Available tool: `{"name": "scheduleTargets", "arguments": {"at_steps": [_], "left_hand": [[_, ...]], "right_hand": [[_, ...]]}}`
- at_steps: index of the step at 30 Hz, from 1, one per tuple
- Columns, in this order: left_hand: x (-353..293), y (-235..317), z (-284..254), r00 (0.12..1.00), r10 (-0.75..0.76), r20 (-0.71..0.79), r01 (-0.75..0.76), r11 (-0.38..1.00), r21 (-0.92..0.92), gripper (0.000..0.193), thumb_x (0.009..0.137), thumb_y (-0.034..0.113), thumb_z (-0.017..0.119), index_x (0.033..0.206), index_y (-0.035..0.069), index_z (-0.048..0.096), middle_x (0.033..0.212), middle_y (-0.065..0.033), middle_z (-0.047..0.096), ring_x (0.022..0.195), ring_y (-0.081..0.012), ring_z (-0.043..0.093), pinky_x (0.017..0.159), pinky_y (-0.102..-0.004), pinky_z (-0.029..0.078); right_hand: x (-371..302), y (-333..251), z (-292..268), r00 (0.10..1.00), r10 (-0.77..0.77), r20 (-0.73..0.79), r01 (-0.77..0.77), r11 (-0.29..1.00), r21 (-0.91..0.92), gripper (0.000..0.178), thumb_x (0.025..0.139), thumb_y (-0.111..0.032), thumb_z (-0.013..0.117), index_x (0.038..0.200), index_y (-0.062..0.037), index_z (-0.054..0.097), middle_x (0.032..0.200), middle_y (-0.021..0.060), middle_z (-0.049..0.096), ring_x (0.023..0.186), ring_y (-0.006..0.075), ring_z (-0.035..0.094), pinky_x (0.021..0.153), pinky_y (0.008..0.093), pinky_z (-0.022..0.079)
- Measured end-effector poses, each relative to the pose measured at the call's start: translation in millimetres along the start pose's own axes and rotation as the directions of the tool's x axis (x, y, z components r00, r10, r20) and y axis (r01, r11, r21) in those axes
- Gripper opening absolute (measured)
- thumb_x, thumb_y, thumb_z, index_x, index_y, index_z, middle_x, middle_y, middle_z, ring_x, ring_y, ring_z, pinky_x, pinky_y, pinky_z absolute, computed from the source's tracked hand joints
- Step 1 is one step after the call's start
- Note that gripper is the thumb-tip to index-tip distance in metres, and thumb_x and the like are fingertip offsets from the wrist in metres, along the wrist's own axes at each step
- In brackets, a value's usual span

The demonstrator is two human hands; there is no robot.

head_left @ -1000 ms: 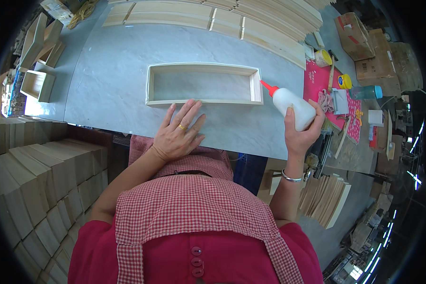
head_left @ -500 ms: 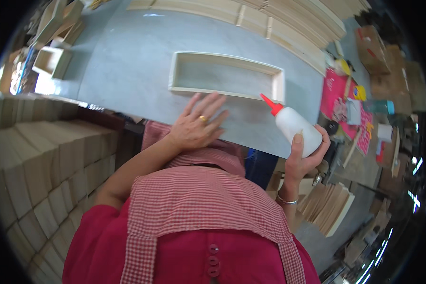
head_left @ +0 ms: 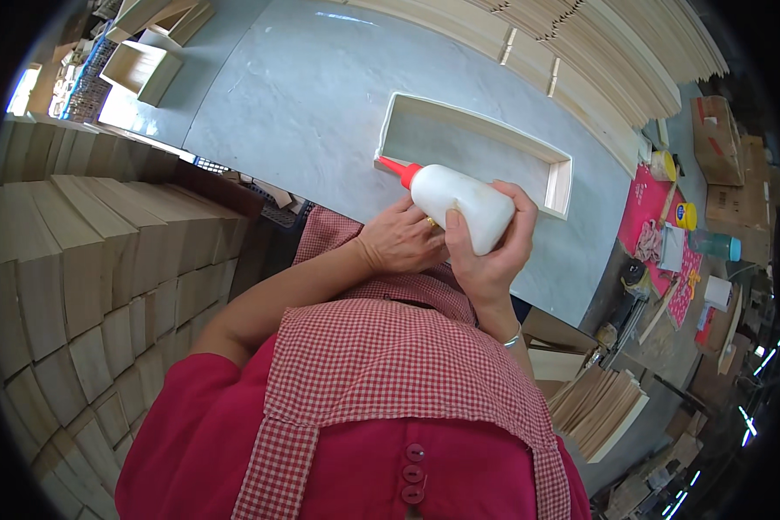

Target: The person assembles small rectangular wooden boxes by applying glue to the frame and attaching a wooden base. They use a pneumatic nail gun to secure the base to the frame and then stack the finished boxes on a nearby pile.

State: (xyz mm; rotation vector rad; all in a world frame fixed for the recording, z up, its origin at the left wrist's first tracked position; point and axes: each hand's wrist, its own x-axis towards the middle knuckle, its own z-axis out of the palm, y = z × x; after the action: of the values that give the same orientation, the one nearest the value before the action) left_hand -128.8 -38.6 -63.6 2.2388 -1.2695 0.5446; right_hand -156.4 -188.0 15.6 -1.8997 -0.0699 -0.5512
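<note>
- Grips white squeeze bottle (head_left: 466, 206) in right hand (head_left: 497, 251), fingers wrapped round its body.
- Points red nozzle (head_left: 394, 167) left, tip at near left corner of rectangular wooden frame (head_left: 477, 121); cannot confirm contact.
- Found on grey surface (head_left: 295, 74): same frame, near side partly hidden by bottle.
- Places left hand (head_left: 403, 238) beside bottle; cannot tell fingers spread from pressed together, tips hidden.
- Noted toward far edge: wooden boards (head_left: 602, 56), stacked.

Your white bottle (head_left: 464, 206) tilts, its red nozzle (head_left: 395, 167) at the near left corner of your pale rectangular wooden frame (head_left: 481, 126), lying near the front edge of the tabletop (head_left: 286, 113).
</note>
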Motion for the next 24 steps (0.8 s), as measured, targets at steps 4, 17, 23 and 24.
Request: {"name": "scheduleTargets", "arguments": {"at_steps": [4,17,23,24], "left_hand": [[3,1,-5,0.999,-0.02,0.028,0.021,1.0,-0.021,0.04,0.084,0.036,0.075,0.116,0.011,0.07,0.128,-0.0098,0.061,0.122,-0.0273,0.057,0.112,-0.0511,0.044],[11,7,-10,0.993,-0.078,0.09,0.079,0.997,-0.005,0.059,0.081,0.037,0.079,0.132,0.012,0.063,0.151,-0.013,0.048,0.139,-0.0293,0.049,0.118,-0.0513,0.037],[10,8,-9,0.992,-0.083,0.093,0.082,0.997,0.013,0.059,0.081,0.035,0.079,0.134,0.013,0.062,0.154,-0.0115,0.047,0.139,-0.0289,0.049,0.119,-0.0504,0.036],[10,8,-9,0.993,-0.08,0.091,0.079,0.997,0.014,0.059,0.081,0.035,0.079,0.134,0.013,0.062,0.154,-0.0115,0.047,0.139,-0.0289,0.049,0.119,-0.0504,0.035]], "right_hand": [[-2,-4,-14,1.0,-0.01,-0.027,0.009,0.999,-0.053,0.061,0.079,-0.016,0.085,0.127,0.002,0.051,0.11,0.0162,0.065,0.095,0.0236,0.067,0.082,0.0362,0.056],[-18,0,-85,0.978,0.035,-0.205,-0.087,0.964,-0.25,0.06,0.081,-0.017,0.084,0.127,0.002,0.052,0.118,0.0148,0.059,0.102,0.0234,0.063,0.086,0.0366,0.053],[-28,8,-120,0.953,0.004,-0.303,-0.116,0.929,-0.353,0.058,0.083,-0.019,0.083,0.127,0.0023,0.052,0.121,0.015,0.057,0.106,0.0238,0.06,0.089,0.0371,0.052],[-29,8,-126,0.948,-0.003,-0.317,-0.123,0.919,-0.375,0.058,0.083,-0.019,0.082,0.127,0.0024,0.052,0.121,0.0149,0.057,0.106,0.0238,0.06,0.09,0.0371,0.052]]}}
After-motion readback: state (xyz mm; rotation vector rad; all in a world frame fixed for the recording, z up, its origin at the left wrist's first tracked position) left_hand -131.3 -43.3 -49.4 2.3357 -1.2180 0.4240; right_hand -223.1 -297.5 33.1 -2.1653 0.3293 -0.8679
